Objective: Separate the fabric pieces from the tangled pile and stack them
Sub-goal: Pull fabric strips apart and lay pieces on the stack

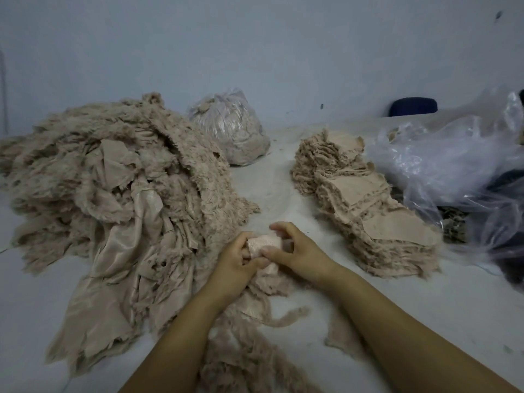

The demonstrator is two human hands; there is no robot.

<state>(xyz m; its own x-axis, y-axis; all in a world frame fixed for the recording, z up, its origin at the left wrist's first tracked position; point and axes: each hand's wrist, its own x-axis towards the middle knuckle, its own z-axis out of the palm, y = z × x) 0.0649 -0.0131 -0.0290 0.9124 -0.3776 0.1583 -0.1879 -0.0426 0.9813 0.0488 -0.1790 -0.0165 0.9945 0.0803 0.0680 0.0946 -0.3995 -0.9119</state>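
Observation:
A big tangled pile of beige fuzzy fabric (113, 194) covers the left half of the table. Right of centre runs a long leaning stack of separated fabric pieces (365, 202). Between them, my left hand (236, 265) and my right hand (295, 251) both grip one small beige fabric piece (265, 243), backing side up, just above the table. Its frayed edges hang down under my hands. More loose fuzzy scraps (243, 350) trail from my hands toward the near edge.
A tied clear plastic bag full of beige scraps (229, 129) stands at the back centre. Crumpled clear plastic bags (453, 154) fill the right side over something dark. A dark blue chair back (412, 106) shows behind the table. The white table (272, 180) meets a pale wall.

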